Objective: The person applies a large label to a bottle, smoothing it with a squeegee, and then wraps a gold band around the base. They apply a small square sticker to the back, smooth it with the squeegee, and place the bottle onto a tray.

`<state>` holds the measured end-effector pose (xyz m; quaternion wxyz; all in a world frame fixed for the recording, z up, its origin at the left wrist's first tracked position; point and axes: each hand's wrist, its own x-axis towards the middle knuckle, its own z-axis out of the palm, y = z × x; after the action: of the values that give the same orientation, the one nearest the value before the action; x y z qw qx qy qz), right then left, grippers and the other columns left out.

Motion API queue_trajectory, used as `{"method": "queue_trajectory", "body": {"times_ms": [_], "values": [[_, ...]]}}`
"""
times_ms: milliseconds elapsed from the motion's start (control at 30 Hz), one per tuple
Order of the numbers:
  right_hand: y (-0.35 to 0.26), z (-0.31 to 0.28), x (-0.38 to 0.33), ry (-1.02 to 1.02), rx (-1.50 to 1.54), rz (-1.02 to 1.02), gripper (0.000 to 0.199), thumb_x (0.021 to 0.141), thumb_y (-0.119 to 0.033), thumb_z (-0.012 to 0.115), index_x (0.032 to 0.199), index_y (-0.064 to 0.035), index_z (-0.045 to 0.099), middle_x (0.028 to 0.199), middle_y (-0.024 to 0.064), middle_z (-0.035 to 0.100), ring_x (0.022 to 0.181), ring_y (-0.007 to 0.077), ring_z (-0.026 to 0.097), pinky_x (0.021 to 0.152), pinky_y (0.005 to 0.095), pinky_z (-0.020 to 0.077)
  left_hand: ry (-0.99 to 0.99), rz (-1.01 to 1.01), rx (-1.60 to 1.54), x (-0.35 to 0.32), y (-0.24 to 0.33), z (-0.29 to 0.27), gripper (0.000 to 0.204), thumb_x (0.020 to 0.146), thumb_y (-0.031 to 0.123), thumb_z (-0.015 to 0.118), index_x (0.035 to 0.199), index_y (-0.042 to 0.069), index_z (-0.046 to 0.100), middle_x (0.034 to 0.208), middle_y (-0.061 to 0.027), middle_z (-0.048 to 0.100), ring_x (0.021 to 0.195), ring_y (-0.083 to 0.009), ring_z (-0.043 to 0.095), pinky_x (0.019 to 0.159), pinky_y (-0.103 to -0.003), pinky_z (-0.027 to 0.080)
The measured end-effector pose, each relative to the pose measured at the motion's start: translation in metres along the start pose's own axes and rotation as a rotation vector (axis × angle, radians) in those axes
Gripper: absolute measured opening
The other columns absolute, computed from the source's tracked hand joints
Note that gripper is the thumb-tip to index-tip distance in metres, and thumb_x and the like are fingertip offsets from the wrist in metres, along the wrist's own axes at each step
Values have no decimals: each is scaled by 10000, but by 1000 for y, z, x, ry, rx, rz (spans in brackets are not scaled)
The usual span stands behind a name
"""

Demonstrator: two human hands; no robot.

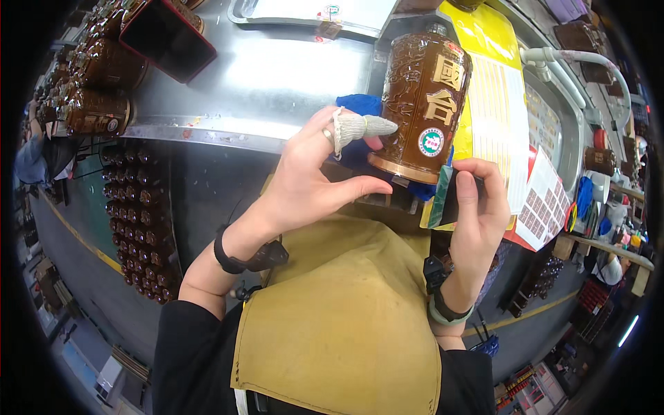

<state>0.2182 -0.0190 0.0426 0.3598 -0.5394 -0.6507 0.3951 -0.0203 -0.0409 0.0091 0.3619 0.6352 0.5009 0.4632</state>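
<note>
A brown glazed bottle (415,104) with raised gold characters and a round green-and-white sticker lies tilted on blue cloth (360,105), its base toward me. My left hand (304,166) is beside the bottle's lower left side, thumb spread away from the fingers. Its index finger wears a grey knit finger cover (366,125) and rests against the bottle. Close to the base, my right hand (482,214) pinches a thin green strip (440,197) between thumb and index finger. How far the strip reaches behind the fingers is hidden.
Yellow sheeting with pale strips (494,104) lies right of the bottle, near a sheet of small labels (544,207). A phone-like dark device (168,40) and several brown bottles (104,111) stand on the metal table (277,69) at left. A white pipe (581,59) curves at right.
</note>
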Motion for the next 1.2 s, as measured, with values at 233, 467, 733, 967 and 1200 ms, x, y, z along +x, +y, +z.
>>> {"method": "queue_trajectory", "body": {"times_ms": [233, 467, 733, 967, 1200], "values": [[-6, 9, 1, 11, 122, 127, 146, 977, -117, 692, 1036, 1, 627, 931, 35, 601, 906, 130, 555, 854, 261, 440, 22, 2, -49, -5, -14, 21, 578, 939, 159, 716, 1453, 14, 494, 1465, -106, 418, 1354, -242, 449, 1144, -367, 352], [-2, 17, 4, -4, 124, 206, 322, 907, -211, 812, 970, -38, 548, 787, -31, 551, 694, 53, 489, 608, 217, 384, 39, -89, -296, -4, -12, 30, 486, 1006, 63, 536, 1476, -16, 440, 1485, -96, 380, 1403, -217, 383, 1180, -356, 295], [0, 19, 4, -12, 160, 196, 322, 913, -200, 811, 977, -45, 536, 782, -42, 549, 702, 42, 487, 610, 209, 385, 180, -64, -188, -6, -21, 46, 443, 1028, 253, 538, 1390, -1, 562, 1433, -108, 401, 1304, -292, 416, 1132, -412, 260], [2, 18, 4, -8, 155, 179, 311, 918, -184, 805, 981, -42, 535, 790, -47, 539, 711, 42, 476, 623, 206, 383, 205, -55, -224, -7, -19, 49, 447, 1018, 248, 555, 1389, -1, 564, 1443, -113, 396, 1294, -298, 406, 1122, -417, 265], [0, 19, 4, -3, 146, 174, 309, 918, -183, 804, 979, -40, 537, 789, -45, 534, 708, 42, 474, 620, 209, 382, 221, -73, -170, -7, -18, 52, 425, 1005, 191, 552, 1373, -23, 563, 1437, -123, 408, 1273, -301, 410, 1116, -412, 267]]}}
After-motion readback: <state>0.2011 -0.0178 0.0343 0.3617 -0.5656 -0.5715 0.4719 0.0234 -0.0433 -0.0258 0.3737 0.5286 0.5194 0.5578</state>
